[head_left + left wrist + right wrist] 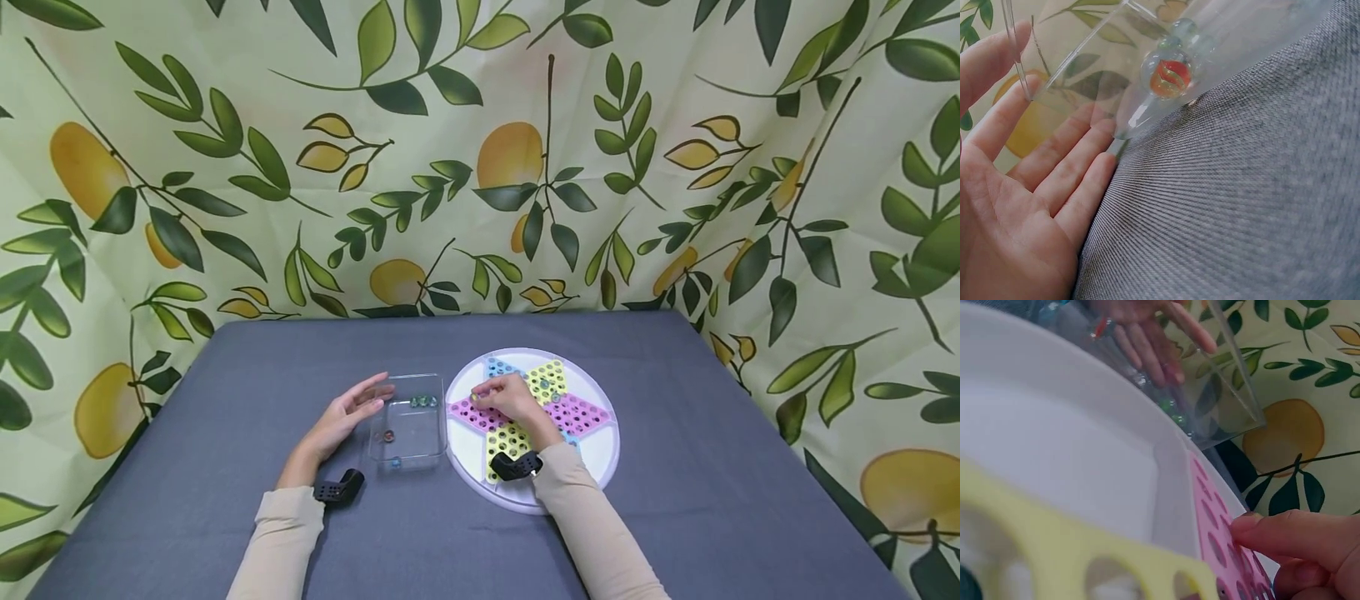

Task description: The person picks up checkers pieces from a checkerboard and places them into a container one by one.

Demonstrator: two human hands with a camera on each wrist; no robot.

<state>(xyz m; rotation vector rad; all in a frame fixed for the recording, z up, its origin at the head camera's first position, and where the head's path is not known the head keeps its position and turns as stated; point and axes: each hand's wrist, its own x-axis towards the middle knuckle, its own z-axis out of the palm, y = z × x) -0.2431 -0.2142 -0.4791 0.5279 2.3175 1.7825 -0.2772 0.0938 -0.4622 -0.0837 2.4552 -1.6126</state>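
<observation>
My left hand rests at the left wall of a clear plastic box, fingers extended along its outside. In the left wrist view the fingertips touch the box's corner, close to an orange-and-clear marble inside. Several green marbles sit at the box's far side, and a blue marble lies near its front. My right hand is over the pink left point of a round white Chinese checkers board. Its fingertips pinch a small marble low over the holes; the fingers mostly hide it.
The board's star has yellow, pink and blue points, with marbles in many holes. Board and box stand side by side on a grey cloth-covered table. A leaf-and-fruit patterned curtain hangs behind the table and at both sides.
</observation>
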